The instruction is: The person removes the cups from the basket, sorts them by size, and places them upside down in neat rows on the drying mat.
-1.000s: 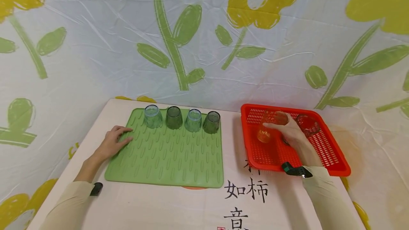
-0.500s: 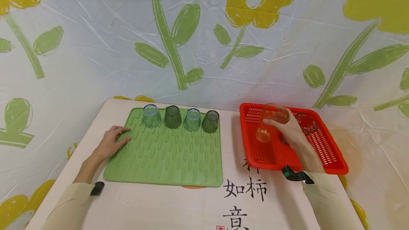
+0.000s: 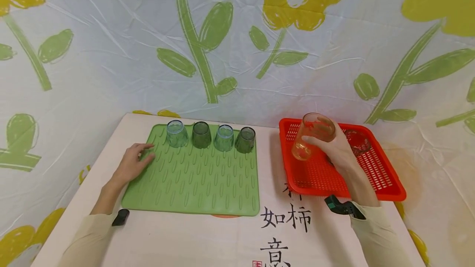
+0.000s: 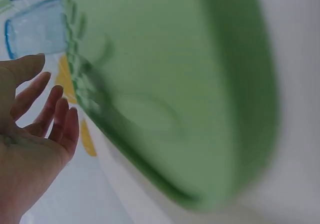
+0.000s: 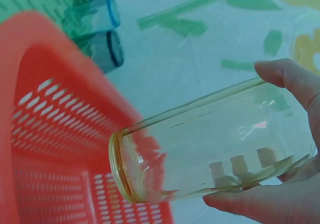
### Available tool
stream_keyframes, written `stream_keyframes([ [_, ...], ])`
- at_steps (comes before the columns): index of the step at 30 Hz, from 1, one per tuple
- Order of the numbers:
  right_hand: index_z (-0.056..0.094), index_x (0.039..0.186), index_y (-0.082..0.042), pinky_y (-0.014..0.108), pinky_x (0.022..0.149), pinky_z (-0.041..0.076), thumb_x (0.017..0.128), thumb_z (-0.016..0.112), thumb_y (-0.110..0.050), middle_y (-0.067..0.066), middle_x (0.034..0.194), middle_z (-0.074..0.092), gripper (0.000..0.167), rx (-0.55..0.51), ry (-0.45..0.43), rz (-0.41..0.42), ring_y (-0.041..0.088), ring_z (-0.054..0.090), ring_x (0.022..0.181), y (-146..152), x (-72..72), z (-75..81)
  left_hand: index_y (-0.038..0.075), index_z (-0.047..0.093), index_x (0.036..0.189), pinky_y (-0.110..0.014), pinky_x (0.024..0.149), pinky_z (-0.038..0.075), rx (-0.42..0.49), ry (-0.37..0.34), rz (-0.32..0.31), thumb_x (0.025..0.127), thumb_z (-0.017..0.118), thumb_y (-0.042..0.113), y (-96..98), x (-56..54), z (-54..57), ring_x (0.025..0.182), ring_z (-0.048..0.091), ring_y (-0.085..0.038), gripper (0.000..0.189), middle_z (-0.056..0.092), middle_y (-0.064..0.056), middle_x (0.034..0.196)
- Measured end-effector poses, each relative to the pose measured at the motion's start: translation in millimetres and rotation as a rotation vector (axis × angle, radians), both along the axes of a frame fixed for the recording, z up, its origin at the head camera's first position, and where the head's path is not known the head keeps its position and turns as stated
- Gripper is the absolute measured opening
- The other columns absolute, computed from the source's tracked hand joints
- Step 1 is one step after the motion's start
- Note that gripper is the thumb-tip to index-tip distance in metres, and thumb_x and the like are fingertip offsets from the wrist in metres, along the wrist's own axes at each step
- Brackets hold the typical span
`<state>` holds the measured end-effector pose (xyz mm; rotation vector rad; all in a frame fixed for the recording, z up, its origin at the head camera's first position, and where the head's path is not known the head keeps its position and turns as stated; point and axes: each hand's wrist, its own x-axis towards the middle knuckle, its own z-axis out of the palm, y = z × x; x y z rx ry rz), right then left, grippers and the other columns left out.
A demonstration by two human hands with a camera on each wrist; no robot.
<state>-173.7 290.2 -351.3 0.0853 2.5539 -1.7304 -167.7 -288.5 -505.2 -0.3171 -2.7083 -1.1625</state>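
Observation:
My right hand (image 3: 335,147) grips a tall amber drinking glass (image 3: 315,126), thumb on one side and fingers on the other, over the left part of the red basket (image 3: 386,197). In the right wrist view the amber glass (image 5: 210,139) lies at a slant, its far end by the basket wall (image 5: 50,108). Another clear glass (image 3: 358,142) sits in the basket, behind my right hand. My left hand (image 3: 134,162), fingers loosely bent and holding nothing, is at the left edge of the green mat (image 3: 193,180). The left wrist view shows its fingers (image 4: 52,103) spread apart beside the mat.
Several short glasses stand in a row along the mat's back edge, from a pale blue-green glass (image 3: 177,134) to a dark grey glass (image 3: 245,140). A flower-printed cloth (image 3: 141,44) hangs behind the table (image 3: 178,238). A strip of table separates mat and basket.
My right hand has lifted the amber glass, and its top now rises above the basket's back rim. My left hand has shifted only slightly at the mat's edge.

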Motion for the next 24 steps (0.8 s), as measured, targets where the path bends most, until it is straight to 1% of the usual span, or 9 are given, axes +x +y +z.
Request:
stream_keyframes([
  [1, 0.032, 0.158, -0.025, 0.055, 0.114, 0.039, 0.091, 0.081, -0.035, 0.007, 0.154, 0.043, 0.084, -0.004, 0.014, 0.008, 0.024, 0.043, 0.135, -2, 1.3, 1.5, -0.014, 0.06, 0.129, -0.052, 0.082, 0.047, 0.005, 0.014, 0.001, 0.099, 0.066, 0.002, 3.1, 0.0, 1.9, 0.102, 0.056, -0.045, 0.035, 0.058, -0.035, 0.119],
  [4, 0.035, 0.156, -0.026, 0.043, 0.111, 0.044, 0.092, 0.079, -0.032, 0.006, 0.153, 0.046, 0.078, -0.015, 0.053, 0.027, 0.021, 0.046, 0.135, -10, 5.5, 5.1, -0.013, 0.061, 0.13, -0.04, 0.08, 0.047, 0.03, 0.037, -0.012, 0.1, 0.066, 0.002, 13.0, 0.0, 7.3, 0.099, 0.058, -0.042, 0.034, 0.06, -0.033, 0.117],
  [6, 0.036, 0.156, -0.026, 0.034, 0.106, 0.047, 0.093, 0.079, -0.032, 0.005, 0.151, 0.048, 0.076, -0.018, 0.07, 0.03, 0.019, 0.048, 0.132, -15, 8.4, 6.3, -0.011, 0.061, 0.132, -0.033, 0.079, 0.046, 0.048, 0.036, -0.02, 0.101, 0.065, 0.004, 20.3, 0.3, 10.2, 0.1, 0.059, -0.039, 0.034, 0.06, -0.031, 0.119],
  [8, 0.037, 0.155, -0.025, 0.031, 0.104, 0.046, 0.093, 0.079, -0.03, 0.006, 0.15, 0.049, 0.075, -0.042, 0.079, 0.035, 0.019, 0.049, 0.13, -21, 10.7, 6.8, -0.01, 0.06, 0.134, -0.03, 0.081, 0.046, 0.07, 0.024, -0.033, 0.103, 0.063, 0.007, 27.7, 0.4, 12.6, 0.102, 0.059, -0.038, 0.036, 0.059, -0.03, 0.122],
  [10, 0.038, 0.154, -0.025, 0.034, 0.105, 0.045, 0.092, 0.08, -0.029, 0.007, 0.148, 0.05, 0.075, -0.062, 0.08, 0.035, 0.018, 0.049, 0.129, -26, 12.4, 6.6, -0.008, 0.058, 0.136, -0.029, 0.082, 0.046, 0.094, 0.005, -0.04, 0.104, 0.061, 0.01, 34.9, 1.0, 14.4, 0.104, 0.058, -0.036, 0.037, 0.059, -0.029, 0.127],
  [13, 0.038, 0.154, -0.025, 0.042, 0.107, 0.041, 0.091, 0.081, -0.029, 0.007, 0.147, 0.05, 0.076, -0.086, 0.068, 0.031, 0.019, 0.049, 0.128, -33, 14.7, 5.3, -0.006, 0.056, 0.139, -0.03, 0.085, 0.045, 0.124, -0.017, -0.047, 0.106, 0.059, 0.013, 44.7, 2.5, 17.0, 0.107, 0.057, -0.034, 0.038, 0.058, -0.027, 0.131],
  [17, 0.038, 0.153, -0.027, 0.047, 0.109, 0.04, 0.09, 0.082, -0.032, 0.006, 0.146, 0.05, 0.077, -0.105, 0.049, 0.027, 0.02, 0.048, 0.129, -42, 17.6, 1.7, -0.006, 0.056, 0.139, -0.027, 0.086, 0.046, 0.16, -0.016, -0.06, 0.106, 0.059, 0.014, 58.4, 3.0, 19.7, 0.108, 0.058, -0.033, 0.039, 0.058, -0.026, 0.133],
  [20, 0.039, 0.152, -0.026, 0.044, 0.109, 0.042, 0.09, 0.082, -0.032, 0.006, 0.147, 0.05, 0.076, -0.142, 0.043, 0.03, 0.021, 0.048, 0.13, -49, 19.0, -2.3, -0.005, 0.057, 0.138, -0.026, 0.086, 0.047, 0.187, -0.013, -0.066, 0.106, 0.06, 0.015, 69.4, 2.8, 22.4, 0.109, 0.059, -0.032, 0.038, 0.059, -0.025, 0.132],
  [24, 0.041, 0.15, -0.024, 0.032, 0.105, 0.046, 0.091, 0.082, -0.027, 0.007, 0.147, 0.05, 0.072, -0.216, 0.062, 0.047, 0.023, 0.049, 0.131, -57, 20.4, -7.6, -0.002, 0.057, 0.14, -0.029, 0.09, 0.048, 0.223, -0.031, -0.086, 0.106, 0.061, 0.017, 84.3, 3.2, 28.2, 0.113, 0.059, -0.031, 0.039, 0.06, -0.021, 0.132],
])
